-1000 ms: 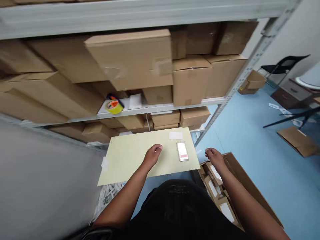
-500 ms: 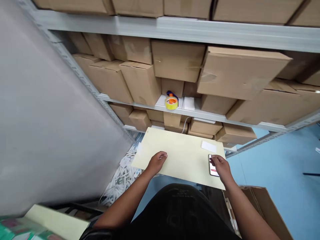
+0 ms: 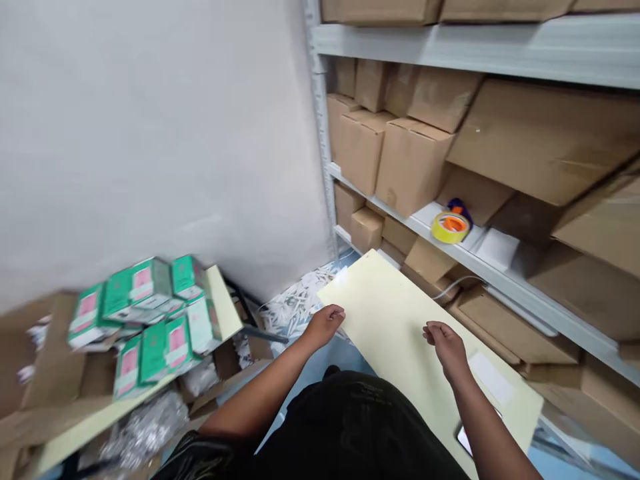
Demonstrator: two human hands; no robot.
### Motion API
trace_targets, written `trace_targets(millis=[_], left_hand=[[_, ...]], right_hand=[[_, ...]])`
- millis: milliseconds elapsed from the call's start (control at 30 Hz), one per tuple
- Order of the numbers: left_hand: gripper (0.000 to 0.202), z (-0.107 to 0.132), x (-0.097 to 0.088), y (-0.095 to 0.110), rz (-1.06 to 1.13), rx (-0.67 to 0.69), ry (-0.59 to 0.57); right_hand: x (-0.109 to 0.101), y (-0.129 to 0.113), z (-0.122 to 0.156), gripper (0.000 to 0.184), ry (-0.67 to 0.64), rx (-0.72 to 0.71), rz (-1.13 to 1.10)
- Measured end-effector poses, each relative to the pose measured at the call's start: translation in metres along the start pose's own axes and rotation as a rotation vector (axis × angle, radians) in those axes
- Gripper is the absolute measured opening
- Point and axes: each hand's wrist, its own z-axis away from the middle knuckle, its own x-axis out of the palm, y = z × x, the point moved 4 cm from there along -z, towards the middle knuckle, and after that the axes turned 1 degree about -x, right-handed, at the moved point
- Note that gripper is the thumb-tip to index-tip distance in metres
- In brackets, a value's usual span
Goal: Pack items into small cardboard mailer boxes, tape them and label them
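Note:
My left hand hovers at the near left edge of a pale yellow tabletop, fingers loosely curled with nothing in them. Over the middle of that tabletop my right hand hangs with curled fingers, also holding nothing. A white label lies on the top just right of my right hand. A phone peeks out at the near edge, mostly hidden by my right forearm.
Metal shelving packed with cardboard boxes fills the right; a yellow tape roll sits on its shelf. At left, green-and-pink cartons are piled on a second pale table. White paper scraps litter the floor by the wall.
My view has swung left, bringing the green cartons into sight. My right hand has left the phone and moved over the tabletop's middle; my left hand stays at the table's edge.

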Motion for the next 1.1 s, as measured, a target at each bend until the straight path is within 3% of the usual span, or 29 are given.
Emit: trace_targets(millis=[133,267,467,633,933,1100], left_hand=[[0.028,0.023,-0.005,-0.014,-0.002,-0.054,0.124],[0.027,0.049,-0.015,-0.019,-0.001,-0.084,0.206],[0.030,0.085,-0.055,-0.038,0.013,-0.130,0.324],[0.030,0.112,-0.112,-0.078,0.050,-0.138,0.402],[0.030,0.177,-0.249,-0.164,0.107,-0.197,0.495],[0.032,0.205,-0.307,-0.196,0.111,-0.230,0.548]], right_hand=[[0.027,-0.003,-0.021,0.037,-0.166,-0.017,0.017],[0.058,-0.012,-0.025,0.036,-0.272,-0.036,0.045],[0.121,-0.028,-0.008,0.036,-0.407,-0.071,0.101],[0.194,-0.038,0.023,0.035,-0.499,-0.106,0.154],[0.353,-0.059,0.109,0.037,-0.561,-0.179,0.167],[0.419,-0.074,0.155,0.036,-0.670,-0.264,0.266]])
